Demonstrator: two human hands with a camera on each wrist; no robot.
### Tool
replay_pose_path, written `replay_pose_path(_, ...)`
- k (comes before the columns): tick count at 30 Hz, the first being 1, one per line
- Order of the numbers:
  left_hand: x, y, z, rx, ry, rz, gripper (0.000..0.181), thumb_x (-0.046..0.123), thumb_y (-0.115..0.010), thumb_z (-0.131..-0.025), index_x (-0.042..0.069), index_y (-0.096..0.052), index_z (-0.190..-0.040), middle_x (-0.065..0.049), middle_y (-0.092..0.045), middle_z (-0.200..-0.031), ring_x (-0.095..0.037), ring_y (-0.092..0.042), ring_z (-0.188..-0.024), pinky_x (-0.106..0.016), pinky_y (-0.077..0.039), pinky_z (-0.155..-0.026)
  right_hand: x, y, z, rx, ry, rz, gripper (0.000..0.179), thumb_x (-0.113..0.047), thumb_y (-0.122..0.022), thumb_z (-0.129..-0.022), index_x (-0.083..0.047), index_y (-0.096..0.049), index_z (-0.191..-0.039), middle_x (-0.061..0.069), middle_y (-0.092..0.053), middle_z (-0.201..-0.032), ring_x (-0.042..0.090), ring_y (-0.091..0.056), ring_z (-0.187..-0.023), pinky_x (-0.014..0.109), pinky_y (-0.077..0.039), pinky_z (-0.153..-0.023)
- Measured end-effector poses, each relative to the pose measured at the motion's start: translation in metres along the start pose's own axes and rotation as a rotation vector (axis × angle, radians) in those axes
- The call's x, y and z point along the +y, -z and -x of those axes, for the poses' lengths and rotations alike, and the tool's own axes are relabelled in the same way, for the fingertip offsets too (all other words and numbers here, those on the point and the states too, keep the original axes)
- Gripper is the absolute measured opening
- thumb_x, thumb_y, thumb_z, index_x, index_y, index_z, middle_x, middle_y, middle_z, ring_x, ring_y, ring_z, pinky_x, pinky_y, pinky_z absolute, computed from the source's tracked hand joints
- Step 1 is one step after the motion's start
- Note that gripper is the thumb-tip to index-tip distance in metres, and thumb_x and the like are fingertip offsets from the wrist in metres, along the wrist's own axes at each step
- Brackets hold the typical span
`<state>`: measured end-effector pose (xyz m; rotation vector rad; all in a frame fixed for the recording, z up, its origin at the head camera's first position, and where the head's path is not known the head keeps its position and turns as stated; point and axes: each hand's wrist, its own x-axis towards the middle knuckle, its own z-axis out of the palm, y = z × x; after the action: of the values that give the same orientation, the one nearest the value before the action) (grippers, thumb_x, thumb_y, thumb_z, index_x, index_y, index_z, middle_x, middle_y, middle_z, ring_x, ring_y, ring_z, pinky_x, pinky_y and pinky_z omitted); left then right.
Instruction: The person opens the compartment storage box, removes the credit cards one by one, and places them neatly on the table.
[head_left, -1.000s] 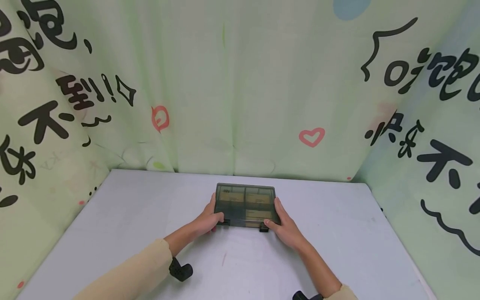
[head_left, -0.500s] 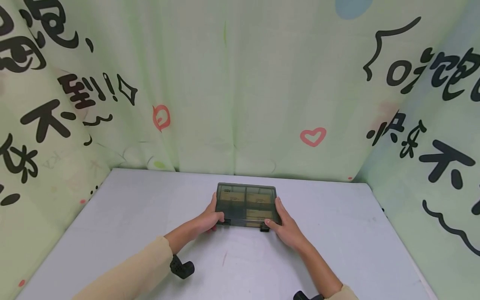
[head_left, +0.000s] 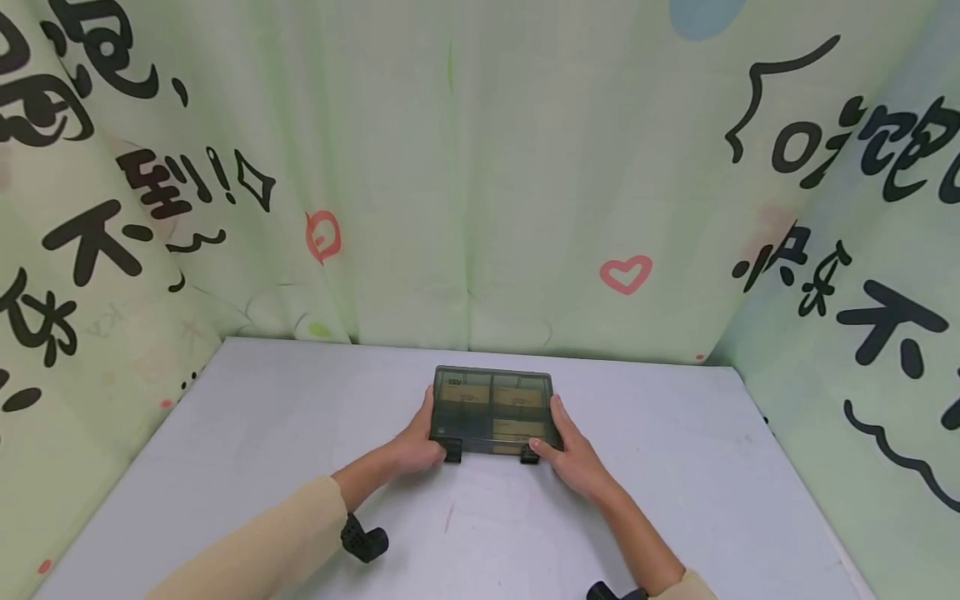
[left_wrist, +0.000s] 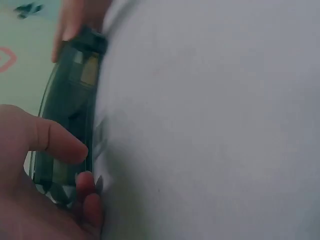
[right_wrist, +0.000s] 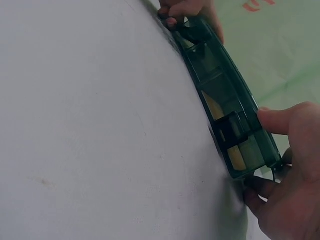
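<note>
A dark, see-through plastic compartment box (head_left: pixel 472 417) lies on the white table, with tan pieces under its lid. My left hand (head_left: pixel 416 442) holds its left end, the thumb down at the front corner beside a black latch (head_left: pixel 453 450) that sticks out. In the left wrist view the thumb (left_wrist: pixel 62 142) lies bent over the front side, two fingertips below it. My right hand (head_left: pixel 581 458) grips the other end, thumb on the lid's front edge near a second projecting latch (head_left: pixel 528 455). The right wrist view shows its fingers (right_wrist: pixel 260 187) under that end.
White cloth covers the table (head_left: pixel 675 467) around the box. A printed pale green curtain (head_left: pixel 472 208) hangs behind the table and along both sides. A black wrist camera (head_left: pixel 365 540) is strapped below the left sleeve (head_left: pixel 262 542).
The left thumb has moved off the box's front edge, downward and toward me. The left latch now sticks out at the front like the right one. The right hand and box stay put.
</note>
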<state>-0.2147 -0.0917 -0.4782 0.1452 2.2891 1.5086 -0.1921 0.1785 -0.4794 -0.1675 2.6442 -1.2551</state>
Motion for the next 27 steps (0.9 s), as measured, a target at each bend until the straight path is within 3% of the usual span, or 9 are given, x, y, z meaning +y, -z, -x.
replay_pose_path(1,-0.001,0.000,0.000,-0.009,-0.024,0.004,0.115,-0.010,-0.054,-0.066,0.023,0.012,-0.154,-0.013,-0.011,-0.162,-0.030,-0.040,-0.133,-0.049,-0.037,-0.104,0.000,0.000,0.000,0.000,-0.002,0.000,0.085,-0.034,-0.056,-0.097,-0.009,0.000,-0.156,0.011,0.003,-0.164,0.033,0.000,-0.151,0.054,-0.008,-0.120)
replay_pose_path(3,-0.004,0.000,0.001,-0.032,-0.071,0.004,0.121,-0.014,-0.056,-0.062,0.022,0.014,-0.154,-0.010,-0.004,-0.163,-0.027,-0.014,-0.147,-0.055,-0.015,-0.114,0.000,0.001,0.001,0.001,-0.002,0.002,0.085,-0.034,-0.056,-0.098,-0.009,0.001,-0.156,0.011,0.004,-0.164,0.033,0.000,-0.151,0.054,-0.008,-0.120)
replay_pose_path(5,-0.001,0.001,0.001,-0.050,-0.018,0.008,0.120,-0.011,-0.057,-0.064,0.026,0.016,-0.153,-0.010,-0.003,-0.163,-0.027,-0.019,-0.142,-0.055,-0.018,-0.111,0.000,0.001,0.001,0.002,0.003,0.005,0.085,-0.034,-0.056,-0.098,-0.008,0.001,-0.156,0.012,0.004,-0.164,0.033,0.000,-0.151,0.055,-0.008,-0.120)
replay_pose_path(9,0.002,0.006,0.004,-0.072,0.024,-0.023,0.113,-0.003,-0.059,-0.072,0.028,0.013,-0.153,-0.011,-0.008,-0.161,-0.030,-0.026,-0.132,-0.057,-0.022,-0.107,0.000,0.001,0.000,0.003,0.009,0.010,0.086,-0.035,-0.056,-0.097,-0.008,0.000,-0.156,0.012,0.003,-0.164,0.033,-0.001,-0.151,0.054,-0.008,-0.120)
replay_pose_path(14,0.001,0.010,0.005,-0.057,0.105,-0.030,0.104,0.009,-0.062,-0.081,0.032,0.009,-0.154,-0.015,-0.034,-0.146,-0.027,-0.053,-0.099,-0.042,-0.044,-0.078,0.003,0.002,-0.002,0.012,0.009,0.000,0.087,-0.037,-0.059,-0.095,-0.010,-0.003,-0.157,0.011,-0.002,-0.164,0.032,-0.005,-0.151,0.052,-0.012,-0.120)
replay_pose_path(17,-0.002,0.013,0.006,-0.040,0.106,-0.040,0.100,0.013,-0.064,-0.083,0.033,0.003,-0.155,-0.016,-0.038,-0.143,-0.022,-0.054,-0.082,-0.032,-0.043,-0.062,0.005,0.004,-0.002,0.009,0.010,-0.010,0.089,-0.039,-0.061,-0.094,-0.011,-0.004,-0.157,0.011,-0.004,-0.164,0.032,-0.007,-0.150,0.051,-0.016,-0.119)
replay_pose_path(23,-0.007,0.021,0.008,-0.033,0.069,-0.070,0.095,0.019,-0.069,-0.085,0.031,-0.006,-0.156,-0.010,-0.024,-0.159,-0.020,-0.056,-0.081,-0.030,-0.044,-0.062,0.004,0.007,0.000,-0.003,0.016,-0.034,0.091,-0.041,-0.064,-0.092,-0.012,-0.006,-0.157,0.014,-0.008,-0.163,0.035,-0.020,-0.147,0.048,-0.029,-0.115)
replay_pose_path(27,-0.010,0.027,0.008,-0.041,0.060,-0.090,0.092,0.021,-0.071,-0.086,0.028,-0.013,-0.156,-0.008,-0.030,-0.157,-0.019,-0.057,-0.082,-0.031,-0.045,-0.063,0.003,0.012,0.003,0.002,0.009,-0.042,0.090,-0.040,-0.066,-0.091,-0.016,-0.010,-0.157,0.017,-0.014,-0.162,0.040,-0.032,-0.141,0.049,-0.037,-0.110)
